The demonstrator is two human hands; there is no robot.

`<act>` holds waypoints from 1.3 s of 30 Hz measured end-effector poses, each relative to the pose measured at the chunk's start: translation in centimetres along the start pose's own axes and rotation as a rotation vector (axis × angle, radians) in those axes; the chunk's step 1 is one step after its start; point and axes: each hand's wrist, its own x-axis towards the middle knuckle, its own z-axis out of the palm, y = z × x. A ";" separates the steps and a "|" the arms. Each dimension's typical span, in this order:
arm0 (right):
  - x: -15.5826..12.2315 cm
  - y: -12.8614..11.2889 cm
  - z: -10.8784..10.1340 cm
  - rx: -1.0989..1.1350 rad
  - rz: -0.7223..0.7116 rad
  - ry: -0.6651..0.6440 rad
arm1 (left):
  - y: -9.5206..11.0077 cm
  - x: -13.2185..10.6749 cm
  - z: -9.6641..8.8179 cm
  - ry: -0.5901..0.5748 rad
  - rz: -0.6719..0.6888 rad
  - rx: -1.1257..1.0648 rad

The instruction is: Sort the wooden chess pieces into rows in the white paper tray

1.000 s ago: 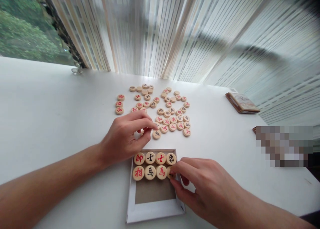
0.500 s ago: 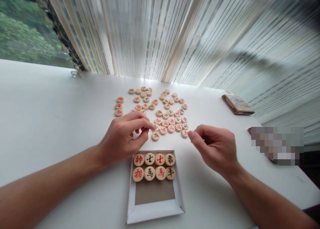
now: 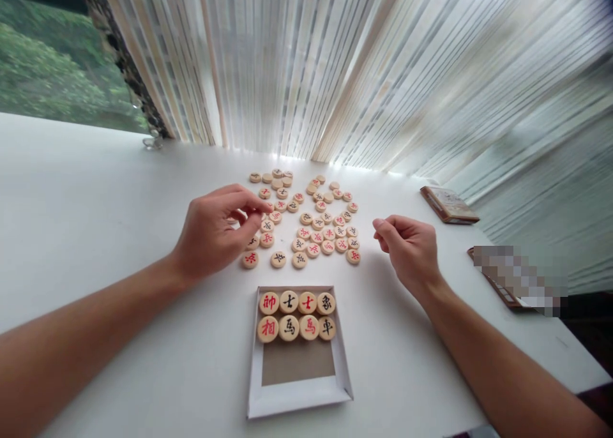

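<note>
My left hand (image 3: 218, 230) hovers over the left side of scattered round xiangqi pieces (image 3: 328, 234). Its index finger and thumb are bent towards each other with a small gap, and no piece shows between them. Some pieces are partly hidden behind that hand. To the right of the pieces, my right hand (image 3: 407, 243) is curled with the thumb against the index finger; I see nothing in it. Nearer to me lies a shallow white box (image 3: 299, 405), holding two rows of pieces, among them a red-marked piece (image 3: 268, 328), face up at its far end.
On the white table (image 3: 143, 361), a small brown-edged box (image 3: 450, 205) lies at the far right. Closer is a brown item (image 3: 500, 291), partly blurred out. A striped string curtain (image 3: 287, 74) hangs along the back, with a window at left.
My left hand has moved left and away from me, uncovering several pieces at the front left. My right hand has drawn slightly back from a red-marked piece and is curled tighter.
</note>
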 end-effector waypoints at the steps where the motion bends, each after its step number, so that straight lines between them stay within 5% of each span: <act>1: -0.1 0.0 0.1 -0.002 0.002 -0.013 | -0.2 0.1 0.0 0.010 -0.013 0.004; 39: -0.8 -1.0 0.7 -0.052 0.020 -0.123 | -0.9 -0.1 0.2 -0.006 -0.041 0.026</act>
